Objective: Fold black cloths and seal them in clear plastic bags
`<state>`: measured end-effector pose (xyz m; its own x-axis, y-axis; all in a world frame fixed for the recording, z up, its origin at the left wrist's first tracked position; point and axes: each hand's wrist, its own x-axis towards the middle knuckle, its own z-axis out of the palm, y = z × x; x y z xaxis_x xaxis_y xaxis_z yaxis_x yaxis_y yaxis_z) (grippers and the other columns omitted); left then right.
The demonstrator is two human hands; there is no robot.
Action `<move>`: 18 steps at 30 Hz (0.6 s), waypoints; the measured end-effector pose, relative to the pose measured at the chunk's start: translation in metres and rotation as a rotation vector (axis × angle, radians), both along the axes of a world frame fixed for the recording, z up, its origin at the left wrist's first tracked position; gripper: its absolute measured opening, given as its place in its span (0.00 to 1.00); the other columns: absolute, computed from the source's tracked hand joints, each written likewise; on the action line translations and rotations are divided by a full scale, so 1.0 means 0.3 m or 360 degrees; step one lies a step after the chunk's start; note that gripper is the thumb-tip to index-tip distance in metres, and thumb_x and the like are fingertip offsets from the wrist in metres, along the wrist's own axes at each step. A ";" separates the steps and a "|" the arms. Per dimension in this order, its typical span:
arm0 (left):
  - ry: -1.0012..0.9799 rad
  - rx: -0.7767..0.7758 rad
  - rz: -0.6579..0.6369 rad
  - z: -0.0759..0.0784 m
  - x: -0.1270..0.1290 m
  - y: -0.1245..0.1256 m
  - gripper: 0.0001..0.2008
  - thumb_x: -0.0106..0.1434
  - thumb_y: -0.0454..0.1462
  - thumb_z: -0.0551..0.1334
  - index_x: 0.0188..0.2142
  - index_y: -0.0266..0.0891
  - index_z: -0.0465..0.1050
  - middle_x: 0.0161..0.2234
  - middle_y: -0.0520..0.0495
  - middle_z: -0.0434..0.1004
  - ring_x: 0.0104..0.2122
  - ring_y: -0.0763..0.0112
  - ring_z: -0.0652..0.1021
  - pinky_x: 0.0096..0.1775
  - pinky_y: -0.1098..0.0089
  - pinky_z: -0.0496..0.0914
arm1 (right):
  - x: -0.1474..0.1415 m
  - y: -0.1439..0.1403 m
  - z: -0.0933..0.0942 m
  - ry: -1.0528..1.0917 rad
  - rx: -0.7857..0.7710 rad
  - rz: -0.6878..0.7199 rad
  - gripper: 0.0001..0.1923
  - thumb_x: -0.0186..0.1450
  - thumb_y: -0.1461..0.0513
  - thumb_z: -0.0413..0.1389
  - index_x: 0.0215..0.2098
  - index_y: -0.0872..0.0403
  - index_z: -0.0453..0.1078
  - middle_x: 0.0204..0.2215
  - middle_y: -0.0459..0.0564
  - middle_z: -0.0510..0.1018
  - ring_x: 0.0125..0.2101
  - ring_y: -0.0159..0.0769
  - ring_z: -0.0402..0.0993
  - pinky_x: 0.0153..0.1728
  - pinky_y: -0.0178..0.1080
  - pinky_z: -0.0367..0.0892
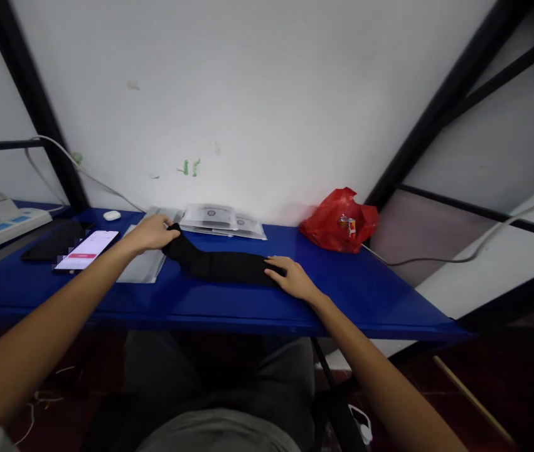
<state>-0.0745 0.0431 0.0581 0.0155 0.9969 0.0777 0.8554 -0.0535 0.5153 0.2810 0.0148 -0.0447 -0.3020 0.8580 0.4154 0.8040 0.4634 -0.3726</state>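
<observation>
While the left hand pinches one end of the sock, the right hand lies with fingers spread on the other. The sock stretches lengthwise across the tabletop, in front of the packets. Laying it out looks mostly done: the long part is flat, while the bend toward the left end is left unstraightened.

The right grip hides part of the black sock.
</observation>
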 end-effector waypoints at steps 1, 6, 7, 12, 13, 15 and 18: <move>-0.0020 -0.0006 -0.0013 0.002 0.016 0.002 0.19 0.53 0.43 0.60 0.42 0.35 0.71 0.29 0.44 0.77 0.29 0.64 0.76 0.28 0.69 0.67 | 0.000 0.001 -0.003 0.0005 0.0000 0.0000 0.16 0.63 0.56 0.54 0.47 0.52 0.72 0.48 0.54 0.76 0.51 0.43 0.69 0.54 0.50 0.62; -0.0016 -0.0029 -0.0065 0.019 0.117 0.023 0.19 0.54 0.41 0.60 0.43 0.33 0.70 0.29 0.44 0.76 0.29 0.63 0.76 0.29 0.68 0.67 | -0.001 0.002 -0.011 0.0011 -0.0007 -0.0004 0.16 0.63 0.56 0.53 0.47 0.50 0.73 0.48 0.54 0.76 0.51 0.43 0.69 0.54 0.51 0.62; -0.0030 -0.0009 -0.0099 0.021 0.140 0.025 0.20 0.55 0.42 0.60 0.44 0.33 0.70 0.30 0.43 0.77 0.29 0.63 0.76 0.30 0.68 0.67 | -0.001 0.001 -0.012 0.0012 -0.0004 -0.0007 0.16 0.63 0.56 0.53 0.47 0.50 0.72 0.48 0.54 0.76 0.51 0.43 0.69 0.54 0.51 0.62; -0.0235 0.0020 -0.0635 -0.035 0.245 0.007 0.29 0.61 0.47 0.54 0.59 0.35 0.56 0.41 0.43 0.76 0.35 0.66 0.76 0.37 0.68 0.69 | 0.005 0.001 -0.016 0.0011 0.0017 0.0008 0.16 0.63 0.56 0.53 0.47 0.51 0.72 0.47 0.54 0.76 0.50 0.44 0.70 0.53 0.51 0.62; -0.0174 0.0058 -0.0744 -0.061 0.259 -0.002 0.29 0.62 0.46 0.53 0.59 0.35 0.56 0.43 0.42 0.74 0.38 0.66 0.76 0.40 0.68 0.68 | 0.004 0.000 -0.015 0.0008 0.0023 0.0004 0.16 0.63 0.56 0.53 0.47 0.51 0.72 0.47 0.54 0.76 0.50 0.44 0.70 0.53 0.51 0.62; 0.0057 0.0157 -0.0917 -0.119 0.275 -0.021 0.25 0.62 0.43 0.54 0.57 0.36 0.60 0.48 0.41 0.71 0.43 0.63 0.73 0.45 0.65 0.66 | -0.003 -0.005 -0.008 0.0014 0.0050 -0.0032 0.16 0.63 0.56 0.53 0.47 0.51 0.72 0.48 0.54 0.76 0.50 0.44 0.70 0.53 0.51 0.63; 0.0384 0.0194 -0.1022 -0.192 0.283 -0.047 0.21 0.63 0.40 0.52 0.53 0.36 0.65 0.48 0.38 0.69 0.47 0.58 0.71 0.48 0.61 0.64 | -0.044 -0.026 0.018 0.0054 0.0146 -0.0081 0.17 0.64 0.56 0.52 0.49 0.51 0.71 0.51 0.55 0.73 0.52 0.44 0.68 0.54 0.51 0.62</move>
